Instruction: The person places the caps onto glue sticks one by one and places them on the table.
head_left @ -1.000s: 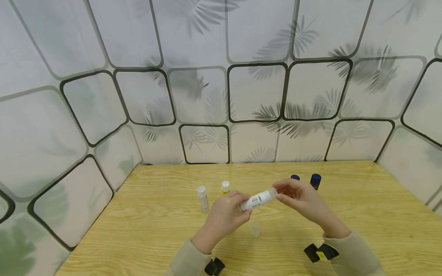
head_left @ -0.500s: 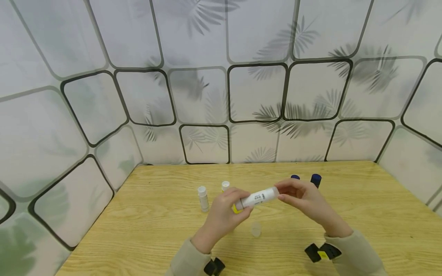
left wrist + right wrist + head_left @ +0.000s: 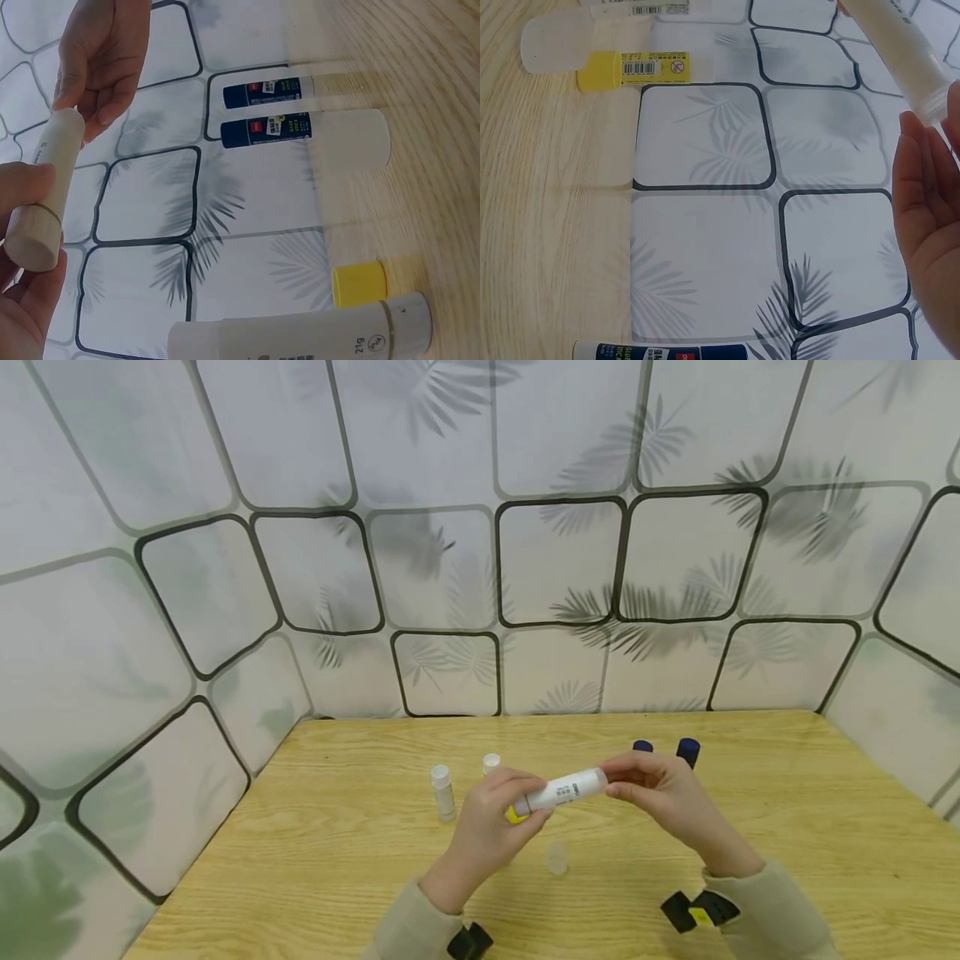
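Note:
My left hand grips a white glue stick near its left end, thumb and fingers around it. The stick lies tilted in the air, its right end slightly higher. At that right end my right hand pinches the tip between thumb and fingertips. In the left wrist view the white glue stick slants between both hands, its wider base ring toward the left palm. The right wrist view shows the right fingertips right at its translucent end. A loose translucent cap is on the table below.
Behind the left hand stand a white glue stick and a yellow-based one, partly hidden. Two blue glue sticks stand behind the right hand. A patterned curtain borders the wooden table.
The held glue stick has turned about its length, so its printing faces differently. It has shifted slightly right, with the right hand. The yellow base behind it has come into view.

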{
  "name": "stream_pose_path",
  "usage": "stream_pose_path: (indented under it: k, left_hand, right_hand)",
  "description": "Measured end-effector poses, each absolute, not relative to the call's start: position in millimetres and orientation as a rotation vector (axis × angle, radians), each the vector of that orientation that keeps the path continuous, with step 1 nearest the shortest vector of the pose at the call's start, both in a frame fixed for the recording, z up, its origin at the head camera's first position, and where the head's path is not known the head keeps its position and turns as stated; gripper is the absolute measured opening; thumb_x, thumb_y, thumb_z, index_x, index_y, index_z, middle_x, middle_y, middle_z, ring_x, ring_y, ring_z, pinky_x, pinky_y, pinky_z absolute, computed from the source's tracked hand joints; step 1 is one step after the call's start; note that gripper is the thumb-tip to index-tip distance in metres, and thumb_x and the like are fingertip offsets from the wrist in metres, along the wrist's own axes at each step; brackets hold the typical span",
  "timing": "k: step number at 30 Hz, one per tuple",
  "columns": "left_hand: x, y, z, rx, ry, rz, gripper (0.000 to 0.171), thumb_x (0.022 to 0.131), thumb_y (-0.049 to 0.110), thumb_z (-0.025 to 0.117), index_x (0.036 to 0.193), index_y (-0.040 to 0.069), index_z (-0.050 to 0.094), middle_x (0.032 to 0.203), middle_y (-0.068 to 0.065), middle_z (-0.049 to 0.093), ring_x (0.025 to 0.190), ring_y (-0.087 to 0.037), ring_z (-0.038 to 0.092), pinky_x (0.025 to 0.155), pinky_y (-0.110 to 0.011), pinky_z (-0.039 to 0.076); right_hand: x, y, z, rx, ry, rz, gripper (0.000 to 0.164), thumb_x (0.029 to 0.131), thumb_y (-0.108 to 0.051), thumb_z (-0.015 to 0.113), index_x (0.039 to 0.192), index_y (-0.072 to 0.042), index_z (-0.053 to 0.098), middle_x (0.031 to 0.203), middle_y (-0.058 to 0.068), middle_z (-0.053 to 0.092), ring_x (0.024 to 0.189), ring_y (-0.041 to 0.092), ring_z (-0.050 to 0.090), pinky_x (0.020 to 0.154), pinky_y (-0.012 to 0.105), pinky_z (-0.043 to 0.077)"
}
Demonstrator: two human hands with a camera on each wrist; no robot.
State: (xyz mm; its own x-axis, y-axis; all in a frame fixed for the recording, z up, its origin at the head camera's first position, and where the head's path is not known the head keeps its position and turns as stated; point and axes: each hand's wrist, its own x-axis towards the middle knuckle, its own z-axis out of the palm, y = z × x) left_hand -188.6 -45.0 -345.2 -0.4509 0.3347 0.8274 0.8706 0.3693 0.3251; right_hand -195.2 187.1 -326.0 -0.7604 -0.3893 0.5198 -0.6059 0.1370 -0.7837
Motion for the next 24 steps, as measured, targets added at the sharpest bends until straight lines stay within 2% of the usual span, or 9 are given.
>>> stream_pose_path:
  k: [10, 16, 24]
  left_hand:
    - [-186.9, -43.1, -343.3, -1.035, -1.936, -1.031, 0.024, 0.064, -0.003, 0.075, 0.085, -0.001, 0.064, 0.086, -0.006, 0.061, 0.079, -0.014, 0.056, 0.067, -0.014, 0.045]
    - [-188.7, -43.0, -345.5, -1.02, -1.942, -1.024, 0.025, 0.063, -0.001, 0.075, 0.084, 0.001, 0.062, 0.083, -0.004, 0.06, 0.075, -0.012, 0.054, 0.064, -0.013, 0.044]
    - [-186.4, -41.1, -345.5, -0.95, -2.052, -1.081, 0.023, 0.065, 0.0, 0.072, 0.085, 0.004, 0.061, 0.082, -0.003, 0.06, 0.072, -0.009, 0.053, 0.061, -0.016, 0.045]
  right_hand:
    - [-193.9, 185.8, -325.9, 0.929, -2.253, 1.634, 0.02, 0.082, -0.001, 0.059, 0.1, 0.007, 0.061, 0.093, -0.003, 0.063, 0.075, 0.014, 0.06, 0.062, 0.028, 0.051]
    - [-191.5, 181.7, -321.8, 0.922, -2.288, 1.597, 0.023, 0.085, -0.004, 0.056, 0.106, 0.003, 0.058, 0.096, 0.003, 0.06, 0.078, 0.014, 0.059, 0.065, 0.028, 0.05]
    - [-189.6, 171.1, -312.2, 0.931, -2.249, 1.52, 0.021, 0.083, -0.001, 0.059, 0.103, 0.003, 0.059, 0.096, 0.011, 0.059, 0.08, 0.013, 0.059, 0.064, 0.027, 0.05]
